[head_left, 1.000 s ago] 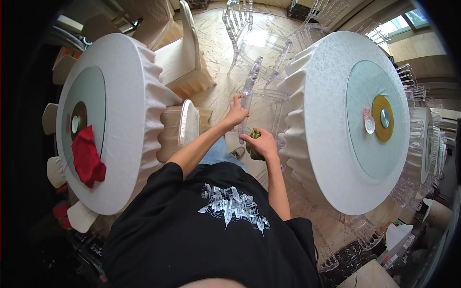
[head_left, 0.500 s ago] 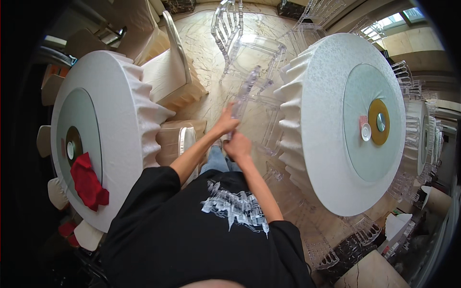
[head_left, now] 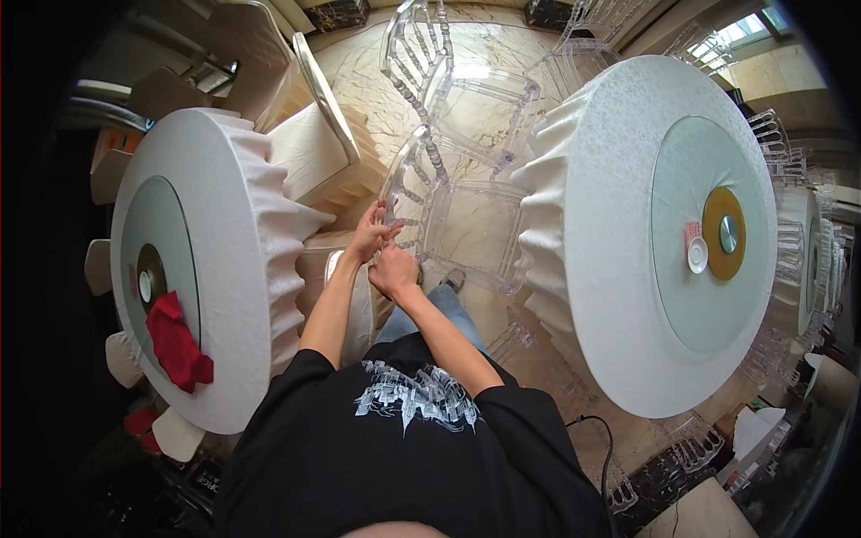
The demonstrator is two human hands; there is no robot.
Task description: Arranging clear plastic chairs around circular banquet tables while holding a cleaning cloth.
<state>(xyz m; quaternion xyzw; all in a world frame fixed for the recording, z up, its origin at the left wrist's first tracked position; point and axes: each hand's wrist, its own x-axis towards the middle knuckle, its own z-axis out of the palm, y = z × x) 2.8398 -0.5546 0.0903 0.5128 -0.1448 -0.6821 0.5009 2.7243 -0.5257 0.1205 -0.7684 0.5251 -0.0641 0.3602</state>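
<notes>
A clear plastic chair [head_left: 473, 226] stands in front of me, its back with beaded spindles on the left side and its seat toward the right. My left hand [head_left: 368, 237] is at the near part of that chair back, fingers loosely apart and resting against the frame. Just nearer to me, my right hand [head_left: 395, 272] is closed at the near end of the same back, and its fingers partly hide what they grip. Directly beyond stands a second clear chair [head_left: 489, 90], turned the same way.
On the right is a round table [head_left: 601, 296] with white cloth and glass turntable. To the left is another cloth-covered table [head_left: 238, 359] with a red cloth [head_left: 178, 341] on it. Fabric-covered chairs [head_left: 309, 152] stand beside it. A black cable [head_left: 610, 448] hangs at lower right.
My hands have shifted left along with the chair back, and the near chair now sits farther left, lined up with the one beyond. The left hand's fingers have spread.
</notes>
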